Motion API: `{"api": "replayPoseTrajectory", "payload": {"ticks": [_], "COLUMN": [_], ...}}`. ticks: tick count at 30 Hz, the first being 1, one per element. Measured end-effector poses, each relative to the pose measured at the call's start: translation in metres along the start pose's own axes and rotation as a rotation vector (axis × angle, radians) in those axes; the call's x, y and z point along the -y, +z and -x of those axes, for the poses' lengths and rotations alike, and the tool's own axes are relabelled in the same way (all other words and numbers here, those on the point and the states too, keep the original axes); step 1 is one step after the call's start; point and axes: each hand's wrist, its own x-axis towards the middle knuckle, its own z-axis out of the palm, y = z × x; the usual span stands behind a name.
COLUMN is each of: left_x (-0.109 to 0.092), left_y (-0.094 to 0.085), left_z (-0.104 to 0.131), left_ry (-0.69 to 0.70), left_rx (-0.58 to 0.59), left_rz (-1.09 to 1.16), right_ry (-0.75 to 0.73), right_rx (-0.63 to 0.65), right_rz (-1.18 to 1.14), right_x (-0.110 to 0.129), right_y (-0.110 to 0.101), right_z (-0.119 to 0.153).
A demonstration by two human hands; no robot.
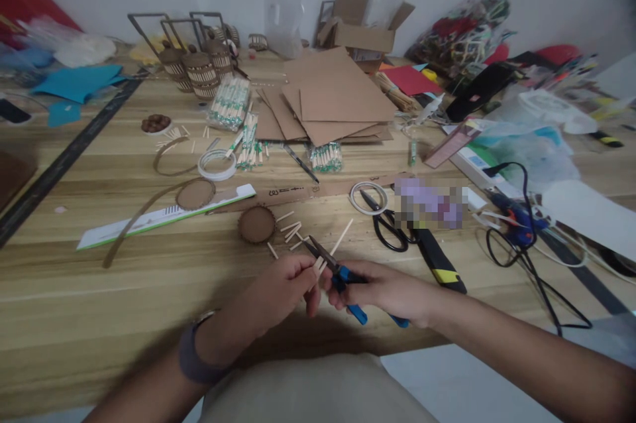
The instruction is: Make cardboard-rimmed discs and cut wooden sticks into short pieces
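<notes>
My left hand [293,284] is closed, pinching thin wooden sticks [319,265] between thumb and fingers. My right hand [380,287] wraps around the blue handles of long-nosed pliers [325,254], whose dark jaws point up and left, right beside the pinched sticks. One longer wooden stick [342,237] slants up to the right from the jaws; its lower end is hidden. Just beyond the hands, short cut stick pieces [292,231] lie scattered on the table. To their left is a round brown cardboard disc [257,224] with a raised, notched-looking rim.
Black-handled scissors [390,227], a tape roll [368,198] and a black-yellow cutter [440,260] lie to the right, near a corded blue glue gun [519,227]. Stacked cardboard sheets [342,95], packed sticks [229,101] and small lidded, handled baskets [201,71] stand farther back.
</notes>
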Motion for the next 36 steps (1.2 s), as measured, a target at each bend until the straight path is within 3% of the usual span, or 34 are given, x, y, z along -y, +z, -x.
{"api": "replayPoseTrajectory", "payload": {"ticks": [13, 20, 24, 30, 33, 36], "left_x": [0.017, 0.017, 0.014, 0.015, 0.019, 0.020], "left_y": [0.000, -0.011, -0.008, -0.012, -0.020, -0.020], "left_z": [-0.003, 0.007, 0.010, 0.010, 0.012, 0.013], "left_ry": [-0.039, 0.006, 0.055, 0.147, 0.120, 0.043], "left_rx": [-0.041, -0.048, -0.028, -0.156, -0.213, -0.197], "left_rz": [-0.097, -0.022, 0.201, 0.361, 0.215, -0.055], "right_ry": [0.014, -0.107, -0.180, -0.256, -0.330, -0.535], "right_rx": [-0.096, -0.049, -0.022, -0.173, -0.325, -0.570], "right_rz": [0.069, 0.023, 0.026, 0.205, 0.408, 0.648], "right_x": [-0.018, -0.005, -0.003, -0.012, -0.016, -0.013], "right_y": [0.005, 0.008, 0.009, 0.010, 0.009, 0.008], "right_z": [-0.008, -0.002, -0.002, -0.003, 0.000, 0.000]}}
